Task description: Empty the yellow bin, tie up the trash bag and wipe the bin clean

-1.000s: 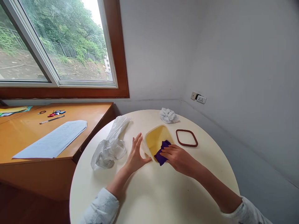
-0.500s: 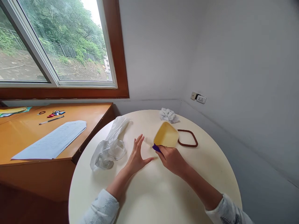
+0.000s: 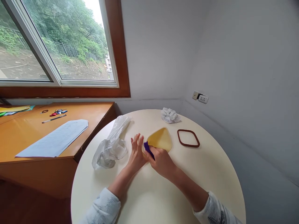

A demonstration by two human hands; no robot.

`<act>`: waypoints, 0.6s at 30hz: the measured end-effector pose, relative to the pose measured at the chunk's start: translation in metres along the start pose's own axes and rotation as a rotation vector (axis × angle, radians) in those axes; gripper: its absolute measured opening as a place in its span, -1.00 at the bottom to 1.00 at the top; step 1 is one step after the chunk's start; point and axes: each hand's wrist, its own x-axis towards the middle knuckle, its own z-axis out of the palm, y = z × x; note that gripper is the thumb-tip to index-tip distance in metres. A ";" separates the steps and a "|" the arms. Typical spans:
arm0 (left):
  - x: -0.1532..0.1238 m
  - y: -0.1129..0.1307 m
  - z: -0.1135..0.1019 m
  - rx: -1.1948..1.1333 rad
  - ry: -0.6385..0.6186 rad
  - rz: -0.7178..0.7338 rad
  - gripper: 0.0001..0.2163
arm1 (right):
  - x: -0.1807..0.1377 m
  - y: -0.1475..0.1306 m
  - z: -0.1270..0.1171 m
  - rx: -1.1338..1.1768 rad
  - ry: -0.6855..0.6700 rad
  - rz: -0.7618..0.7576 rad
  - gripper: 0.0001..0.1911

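Observation:
A pale yellow plastic lid (image 3: 160, 139) lies on the round cream table (image 3: 210, 168). My right hand (image 3: 161, 161) is closed on a purple cloth (image 3: 148, 148) and presses it against the lid's near left edge. My left hand (image 3: 136, 152) rests beside that edge with its fingers stretched out, touching the lid's left side. A brown rubber sealing ring (image 3: 188, 138) lies flat to the right of the lid, apart from it.
A crumpled clear plastic bag (image 3: 111, 143) lies left of my hands and a balled white wrapper (image 3: 169, 115) sits at the table's far edge. A wooden desk (image 3: 35, 146) with a paper sheet (image 3: 54, 139), pen and keys stands at left under the window.
The lid has been turned and shifted left. My right hand slid the purple cloth from the lid's inside to its near left edge. My left hand closed in against the lid.

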 end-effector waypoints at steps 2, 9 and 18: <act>0.000 0.000 -0.001 0.005 0.004 -0.009 -0.20 | -0.001 -0.001 0.000 0.018 -0.007 0.002 -0.65; 0.003 0.002 -0.007 -0.055 0.026 -0.118 -0.18 | -0.007 0.003 -0.012 0.049 -0.092 -0.042 -0.69; 0.005 0.004 -0.010 -0.115 -0.053 -0.136 -0.11 | -0.001 0.020 -0.027 0.057 -0.411 0.029 -0.76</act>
